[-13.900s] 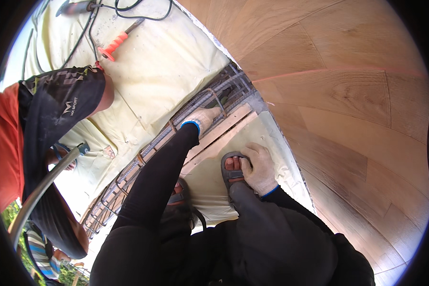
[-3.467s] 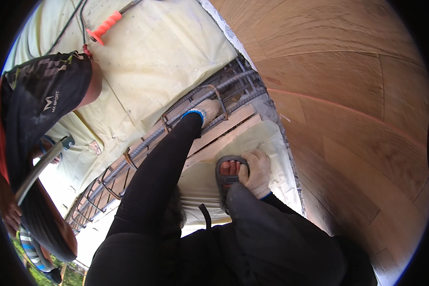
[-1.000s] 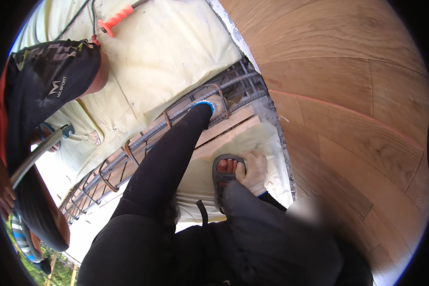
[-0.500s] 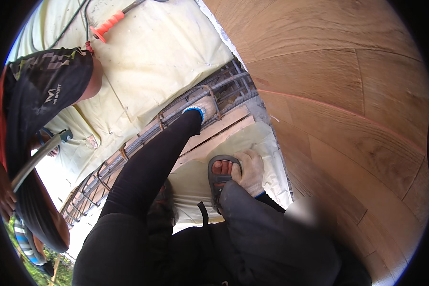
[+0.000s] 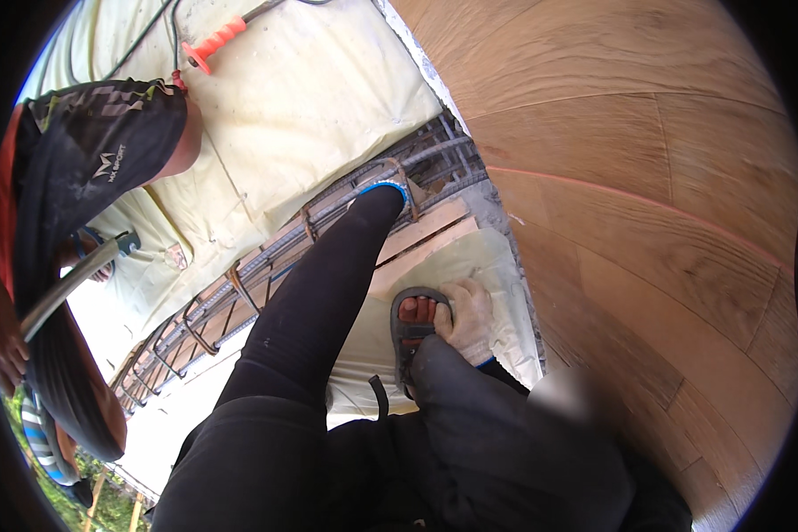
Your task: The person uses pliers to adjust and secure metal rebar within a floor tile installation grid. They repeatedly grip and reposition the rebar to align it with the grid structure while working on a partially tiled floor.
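left fingers hidden; rebar (image 5: pixel 275 249) runs forward-right

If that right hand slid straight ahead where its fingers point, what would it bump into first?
After crossing the yellowish sheet, the right hand would probably meet the wooden board first, though depth is hard to judge.

Rebar cage (image 5: pixel 270 252), ribbed, grey w/ rusty patches, lies diag., partly hidden

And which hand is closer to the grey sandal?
Right: the right hand is just beside the grey sandal; the left hand is farther forward, at the steel bars.
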`<state>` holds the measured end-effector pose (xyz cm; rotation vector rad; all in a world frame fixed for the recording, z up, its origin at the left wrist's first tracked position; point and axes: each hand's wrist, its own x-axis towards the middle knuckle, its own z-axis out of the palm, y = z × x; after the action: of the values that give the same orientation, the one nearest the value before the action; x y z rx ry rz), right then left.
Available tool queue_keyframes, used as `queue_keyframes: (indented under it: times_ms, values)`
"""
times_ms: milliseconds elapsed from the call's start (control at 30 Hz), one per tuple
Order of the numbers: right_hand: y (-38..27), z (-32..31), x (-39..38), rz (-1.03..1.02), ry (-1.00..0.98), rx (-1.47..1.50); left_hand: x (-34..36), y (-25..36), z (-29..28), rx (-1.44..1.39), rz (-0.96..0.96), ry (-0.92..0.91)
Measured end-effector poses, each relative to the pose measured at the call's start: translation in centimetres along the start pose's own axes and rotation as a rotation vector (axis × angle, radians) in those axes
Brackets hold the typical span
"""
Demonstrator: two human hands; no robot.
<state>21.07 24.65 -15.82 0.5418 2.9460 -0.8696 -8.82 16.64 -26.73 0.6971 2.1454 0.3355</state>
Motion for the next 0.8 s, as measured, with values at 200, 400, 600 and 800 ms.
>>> queue_keyframes:
  times_ms: [200, 400, 600, 800]
  values:
    - [-0.5, -0.5, 0.0, 0.016, -0.012, -0.01, -0.2, 0.8, -0.6, 0.042, -0.042, -0.005]
    - [-1.4, -0.7, 0.2, 0.069, -0.039, -0.012, -0.8, 1.2, -1.5, 0.087, -0.091, -0.002]
    - [-2.4, -0.9, 0.1, 0.117, -0.015, -0.028, -1.1, 2.1, -2.3, 0.11, -0.113, -0.007]
    - [-3.4, -0.4, -0.2, 0.168, 0.043, -0.029, -1.7, 2.5, -2.6, 0.133, -0.114, -0.025]
